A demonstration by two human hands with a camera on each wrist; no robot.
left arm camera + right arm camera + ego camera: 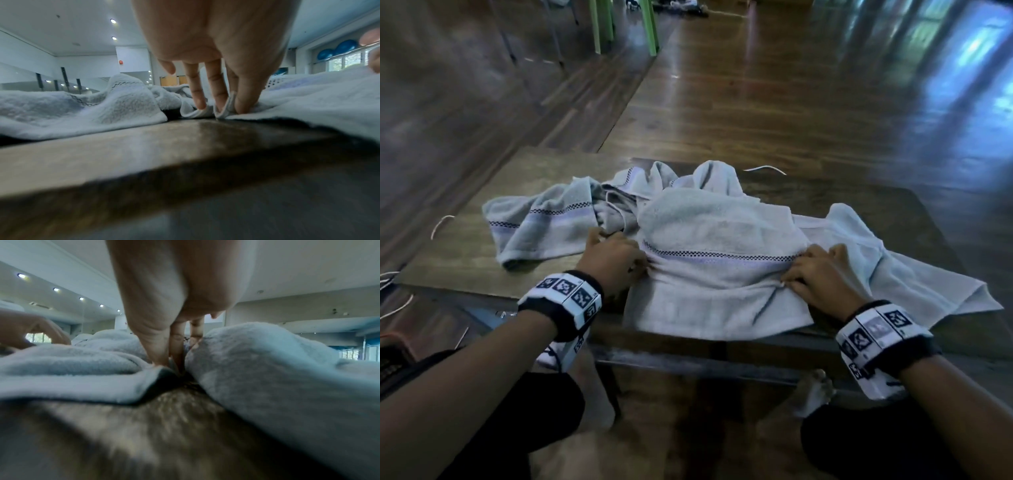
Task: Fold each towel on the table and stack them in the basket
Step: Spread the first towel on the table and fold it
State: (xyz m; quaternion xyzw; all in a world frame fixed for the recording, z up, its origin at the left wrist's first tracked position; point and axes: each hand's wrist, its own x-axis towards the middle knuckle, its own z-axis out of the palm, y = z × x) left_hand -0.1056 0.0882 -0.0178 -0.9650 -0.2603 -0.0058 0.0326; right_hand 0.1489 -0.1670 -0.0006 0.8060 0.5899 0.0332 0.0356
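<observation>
Several pale grey towels lie in a heap across the wooden counter (465,253), filling the middle of the head view. Largest is the crumpled pile (544,219) toward the centre left; a lighter towel (914,274) spreads to the right edge of the counter.

Nearest the person, in the lower centre, lies the towel with the checked border stripe (719,274). Its long axis, judging by that stripe, runs left to right across the frame, and its near hem hangs over the counter's front edge.

Both hands sit at the two ends of the stripe, so neither is nearer than the other. The left hand (613,263) pinches a fold of the towel's left edge; in the left wrist view its fingers (220,97) curl round the hem against the counter. The right hand (822,277) has fingers clenched on the right edge, cloth bunched between thumb and fingers in the right wrist view.

From these grips the cloth's bulk lies away from the person, toward the upper frame.

A white perforated basket (274,82) appears only faintly behind the towels in the left wrist view.
</observation>
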